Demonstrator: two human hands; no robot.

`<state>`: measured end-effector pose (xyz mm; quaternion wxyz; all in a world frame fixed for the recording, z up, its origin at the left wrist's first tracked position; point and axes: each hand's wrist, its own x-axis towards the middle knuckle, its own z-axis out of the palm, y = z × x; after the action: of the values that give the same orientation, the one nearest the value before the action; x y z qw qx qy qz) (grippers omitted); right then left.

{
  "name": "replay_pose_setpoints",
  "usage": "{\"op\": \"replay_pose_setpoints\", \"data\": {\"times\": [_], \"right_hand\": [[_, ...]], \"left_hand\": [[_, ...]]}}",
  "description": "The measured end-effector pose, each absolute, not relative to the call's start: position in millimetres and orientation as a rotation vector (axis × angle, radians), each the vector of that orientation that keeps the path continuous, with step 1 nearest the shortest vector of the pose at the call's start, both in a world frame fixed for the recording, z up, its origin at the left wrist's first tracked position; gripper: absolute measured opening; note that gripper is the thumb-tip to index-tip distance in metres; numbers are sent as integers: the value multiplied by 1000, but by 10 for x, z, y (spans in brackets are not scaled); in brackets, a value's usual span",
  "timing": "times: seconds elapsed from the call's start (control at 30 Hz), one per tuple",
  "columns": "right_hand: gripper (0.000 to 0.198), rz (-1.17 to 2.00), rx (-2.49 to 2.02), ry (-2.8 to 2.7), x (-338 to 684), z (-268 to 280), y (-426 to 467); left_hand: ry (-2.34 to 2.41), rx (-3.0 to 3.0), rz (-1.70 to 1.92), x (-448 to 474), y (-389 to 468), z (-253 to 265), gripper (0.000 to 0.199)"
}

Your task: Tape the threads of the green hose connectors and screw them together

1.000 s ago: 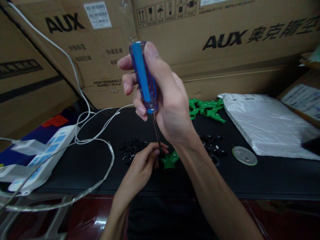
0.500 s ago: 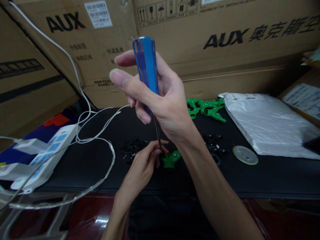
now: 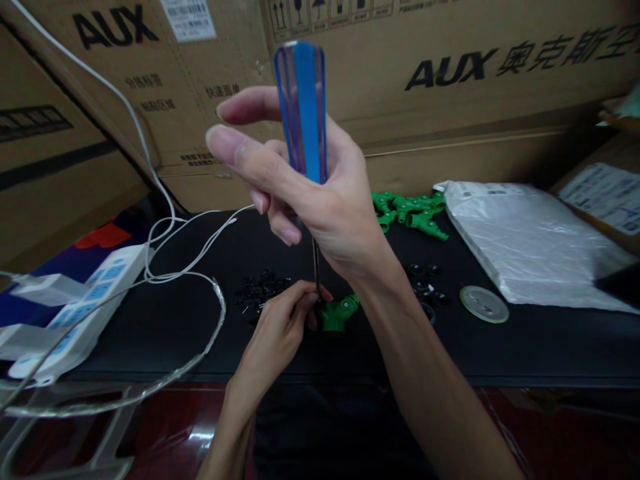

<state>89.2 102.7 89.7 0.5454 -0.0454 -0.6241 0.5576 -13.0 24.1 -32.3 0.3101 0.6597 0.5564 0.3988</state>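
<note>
A screwdriver point(image 3: 305, 100) with a clear blue handle stands almost upright in my right hand point(image 3: 335, 193). The lower fingers and palm wrap the handle, while thumb and index finger stick out to the left. Its thin shaft runs down to the top of a green Y-shaped plastic fitting point(image 3: 334, 319) on the black table. The fitting's left arm is gripped by the fingers of my left hand point(image 3: 285, 317); the exact spot where the tip meets it is hidden by those fingers.
Small black parts point(image 3: 263, 290) lie left of my hands, and black caps and rings point(image 3: 427, 290) lie right. Behind are more green fittings point(image 3: 413, 210), a white wrapped package point(image 3: 530, 247) and a round disc point(image 3: 484, 305). A power strip point(image 3: 95, 307) with white cables point(image 3: 193, 267) occupies the left. Cardboard boxes point(image 3: 480, 133) stand behind.
The screwdriver handle has become more upright and sits slightly higher and further right in view. My left hand keeps its grip on the fitting. The whole view has shifted slightly.
</note>
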Motion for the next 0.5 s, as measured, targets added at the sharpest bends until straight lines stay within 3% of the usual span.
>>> {"op": "replay_pose_setpoints", "data": {"times": [0.13, 0.3, 0.43, 0.5], "right_hand": [[15, 1317, -91, -1487, 887, 892, 1035], [34, 1359, 41, -1470, 860, 847, 1111], [40, 1347, 23, -1480, 857, 823, 1133], [42, 1341, 26, -1482, 859, 825, 1122]], "left_hand": [[1483, 1588, 1095, -129, 243, -344, 7], [1435, 1746, 1084, -120, 250, -329, 23], [1484, 1573, 1112, -124, 261, -360, 8], [1458, 1494, 1146, -128, 254, -381, 14]]}}
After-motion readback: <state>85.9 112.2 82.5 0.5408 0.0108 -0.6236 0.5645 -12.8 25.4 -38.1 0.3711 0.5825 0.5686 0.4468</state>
